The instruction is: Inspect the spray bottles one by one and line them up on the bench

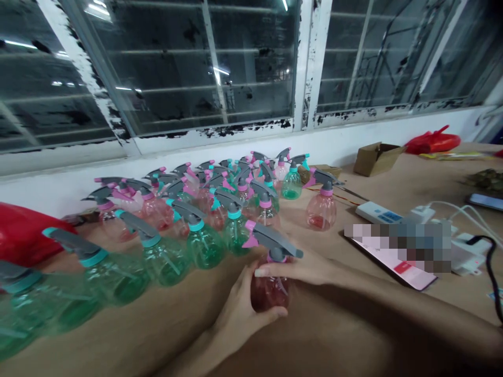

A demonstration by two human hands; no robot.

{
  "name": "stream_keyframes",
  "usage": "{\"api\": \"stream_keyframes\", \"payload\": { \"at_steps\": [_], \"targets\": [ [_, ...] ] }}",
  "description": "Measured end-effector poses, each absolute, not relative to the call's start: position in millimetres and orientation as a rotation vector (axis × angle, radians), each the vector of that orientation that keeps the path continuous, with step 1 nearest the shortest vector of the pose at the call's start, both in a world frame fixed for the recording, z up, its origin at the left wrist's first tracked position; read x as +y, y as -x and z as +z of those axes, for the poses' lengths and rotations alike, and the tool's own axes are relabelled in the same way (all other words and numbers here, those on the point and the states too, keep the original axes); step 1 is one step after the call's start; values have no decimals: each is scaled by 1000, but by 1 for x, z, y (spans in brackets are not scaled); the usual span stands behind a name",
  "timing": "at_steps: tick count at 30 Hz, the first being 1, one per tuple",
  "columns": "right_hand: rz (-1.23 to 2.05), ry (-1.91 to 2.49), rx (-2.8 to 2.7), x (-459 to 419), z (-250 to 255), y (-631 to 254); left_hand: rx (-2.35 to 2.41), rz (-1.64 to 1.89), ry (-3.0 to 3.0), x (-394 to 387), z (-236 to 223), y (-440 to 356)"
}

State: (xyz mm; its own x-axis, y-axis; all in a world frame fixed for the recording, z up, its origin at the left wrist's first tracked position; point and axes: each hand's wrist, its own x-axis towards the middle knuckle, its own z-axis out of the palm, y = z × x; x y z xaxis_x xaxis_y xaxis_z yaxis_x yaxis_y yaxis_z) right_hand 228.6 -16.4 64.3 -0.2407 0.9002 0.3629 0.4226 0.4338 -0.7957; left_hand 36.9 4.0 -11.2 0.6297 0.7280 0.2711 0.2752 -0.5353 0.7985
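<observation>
A pink spray bottle (277, 285) with a grey and pink trigger head stands upright between my two hands. My left hand (243, 303) curls around its left side, thumb across the lower front. From the right, my right hand (298, 269) wraps the bottle just under the collar, its thumb over the front. Close behind stand green spray bottles (204, 246) with turquoise collars, in a row running to the lower left. A separate pink spray bottle (321, 209) stands to the right of the group.
Several more pink and green spray bottles crowd toward the window wall. At right lie a phone (393, 262), a white power strip (379, 213) and cables. A cardboard box (375, 158) and red bags (432, 141) sit farther back; another red bag (27, 235) is at left.
</observation>
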Motion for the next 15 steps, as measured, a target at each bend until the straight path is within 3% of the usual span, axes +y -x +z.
{"api": "stream_keyframes", "payload": {
  "at_steps": [15],
  "targets": [
    [673,893,-1794,-2,64,-220,866,644,-2240,12,2,-35]
  ]
}}
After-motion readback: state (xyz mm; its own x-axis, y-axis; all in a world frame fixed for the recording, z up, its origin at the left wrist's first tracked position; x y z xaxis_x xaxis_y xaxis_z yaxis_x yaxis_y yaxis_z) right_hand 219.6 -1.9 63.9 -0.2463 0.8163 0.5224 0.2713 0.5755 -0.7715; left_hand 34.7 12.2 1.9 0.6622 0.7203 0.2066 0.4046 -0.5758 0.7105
